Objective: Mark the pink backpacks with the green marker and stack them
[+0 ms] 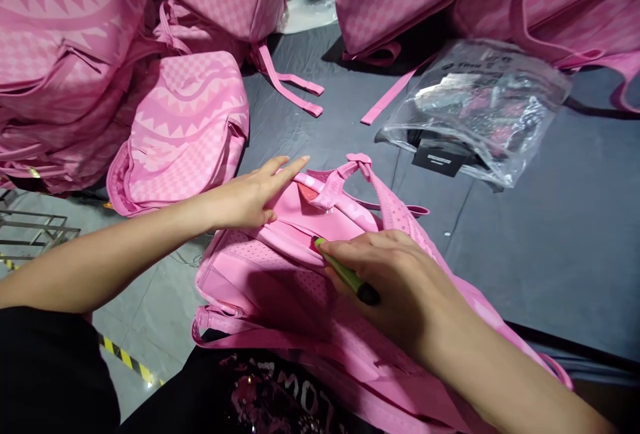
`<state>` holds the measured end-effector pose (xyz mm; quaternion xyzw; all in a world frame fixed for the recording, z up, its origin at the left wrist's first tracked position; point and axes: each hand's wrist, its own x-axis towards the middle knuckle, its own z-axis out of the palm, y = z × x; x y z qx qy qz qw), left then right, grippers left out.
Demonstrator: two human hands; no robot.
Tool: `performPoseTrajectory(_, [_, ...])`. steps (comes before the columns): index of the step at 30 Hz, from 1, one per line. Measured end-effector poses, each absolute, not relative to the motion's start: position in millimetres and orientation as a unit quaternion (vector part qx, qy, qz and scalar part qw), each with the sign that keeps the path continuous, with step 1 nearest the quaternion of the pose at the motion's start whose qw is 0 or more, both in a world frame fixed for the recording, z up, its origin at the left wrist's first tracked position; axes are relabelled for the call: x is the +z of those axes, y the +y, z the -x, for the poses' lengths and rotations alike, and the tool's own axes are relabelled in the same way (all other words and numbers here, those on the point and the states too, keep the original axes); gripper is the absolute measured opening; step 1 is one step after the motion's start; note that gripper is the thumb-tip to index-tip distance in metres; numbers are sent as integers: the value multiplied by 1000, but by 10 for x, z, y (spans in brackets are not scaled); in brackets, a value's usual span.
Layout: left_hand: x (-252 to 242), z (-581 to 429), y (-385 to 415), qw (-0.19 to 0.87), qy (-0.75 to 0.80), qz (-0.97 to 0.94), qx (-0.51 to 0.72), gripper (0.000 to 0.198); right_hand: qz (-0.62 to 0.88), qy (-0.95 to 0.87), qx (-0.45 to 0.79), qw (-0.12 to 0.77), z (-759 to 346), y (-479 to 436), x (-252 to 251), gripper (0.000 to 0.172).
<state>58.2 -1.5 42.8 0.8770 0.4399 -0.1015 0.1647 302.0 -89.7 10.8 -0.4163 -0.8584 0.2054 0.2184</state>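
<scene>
A pink backpack (pixel 310 281) lies tilted in front of me, partly against my dark clothing, with its dotted back panel and straps showing. My left hand (pixel 255 197) rests on its upper edge, fingers stretched out and spread. Closed round a green pen-like tool with black ends (pixel 353 277) is my right hand (pixel 395 274). The tool's tip is close to a seam or slit in the pink panel; whether it touches cannot be made out. A knotted pink strap (pixel 360 164) stands up at the bag's top. My right hand and its shadow hide part of the panel.
A smaller pink bag (pixel 190 127) with a zigzag print lies at left, beside stacked pink backpacks (pixel 65 67). More checkered bags (pixel 410 1) stand at the back. A clear plastic bag (pixel 480 107) with a black tag (pixel 437 157) lies on the grey table (pixel 550 241).
</scene>
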Motion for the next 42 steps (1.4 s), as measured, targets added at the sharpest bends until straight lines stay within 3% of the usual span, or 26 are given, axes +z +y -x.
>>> performPoseTrajectory(6, [340,-955,-64,18,344,-939,-19,113,413,-879,160,177,-3099,-870,293,16])
performPoseTrajectory(13, [268,-1246,-108,-48,300,-953,-9,80,457,-841,217,189,-3269,-981,325,22])
performPoseTrajectory(24, [94,-1226,-110,-30,341,-939,-12,90,471,-857,108,178,-3240,-1190,346,22])
performPoseTrajectory(28, [81,-1252,-119,-24,356,-934,-19,87,467,-867,88,151,-3166,-1245,420,33])
performPoseTrajectory(31, [92,-1281,-119,-16,355,-934,-26,82,458,-884,43,78,-3006,-1140,423,47])
performPoseTrajectory(33, [110,-1295,-115,4,358,-933,-36,79,462,-886,37,-34,-2869,-994,399,51])
performPoseTrajectory(36, [136,-1301,-106,30,365,-929,-52,76,482,-853,88,-183,-2733,-773,362,37])
performPoseTrajectory(39, [143,-1299,-90,34,364,-929,-58,80,499,-839,97,-196,-2711,-672,342,23])
performPoseTrajectory(42, [137,-1308,-68,36,361,-929,-68,82,495,-839,61,-215,-2706,-674,325,25])
